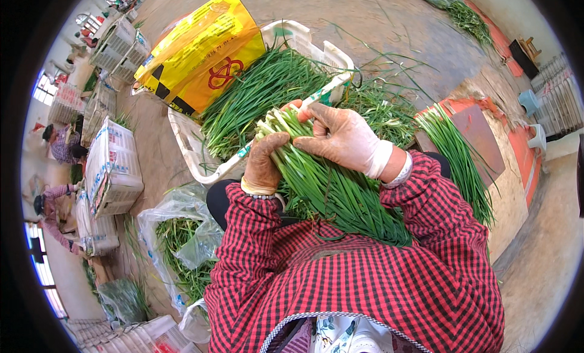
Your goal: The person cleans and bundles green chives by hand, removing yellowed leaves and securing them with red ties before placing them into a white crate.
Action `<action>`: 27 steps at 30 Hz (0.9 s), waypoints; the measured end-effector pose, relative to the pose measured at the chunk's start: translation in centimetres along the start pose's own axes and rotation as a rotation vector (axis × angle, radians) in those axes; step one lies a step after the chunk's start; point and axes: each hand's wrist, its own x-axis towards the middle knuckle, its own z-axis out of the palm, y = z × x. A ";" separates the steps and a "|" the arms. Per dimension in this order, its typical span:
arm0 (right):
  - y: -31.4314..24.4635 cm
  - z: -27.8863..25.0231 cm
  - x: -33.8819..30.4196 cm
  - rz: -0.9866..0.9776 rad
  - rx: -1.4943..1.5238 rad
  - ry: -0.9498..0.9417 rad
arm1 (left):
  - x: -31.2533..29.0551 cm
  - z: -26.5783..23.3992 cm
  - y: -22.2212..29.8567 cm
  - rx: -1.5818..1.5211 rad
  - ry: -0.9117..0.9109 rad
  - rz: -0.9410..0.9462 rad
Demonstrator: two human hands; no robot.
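Observation:
A thick bunch of garlic chives [340,192] lies across my lap, its pale cut ends toward the far left and its green leaves toward the near right. My left hand [263,164], in a brown-stained glove, is closed around the bunch just below the pale ends. Over those ends my right hand [348,139], in a glove stained at the fingers, pinches at the stems with thumb and fingers bent together. Beyond both hands stands a white plastic crate [204,161] with more chives [261,91] heaped inside.
A yellow printed bag [207,55] leans in the crate's far left. Loose greens [380,110] lie right of the crate. Another chive bunch [459,158] rests on a board at my right. A clear plastic bag [182,216] of trimmings sits at my left. Co-workers and stacked crates [112,164] are farther left.

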 end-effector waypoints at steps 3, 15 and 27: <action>0.2 -0.3 0.9 -0.026 0.111 -0.033 | 0.1 0.5 -0.1 -0.043 -0.021 -0.010; 2.8 -1.6 0.3 0.212 0.522 -0.087 | 0.1 0.1 -0.4 -0.046 0.004 -0.029; 2.8 -0.6 1.3 0.024 0.287 -0.049 | 0.8 0.0 -0.6 0.058 0.058 -0.010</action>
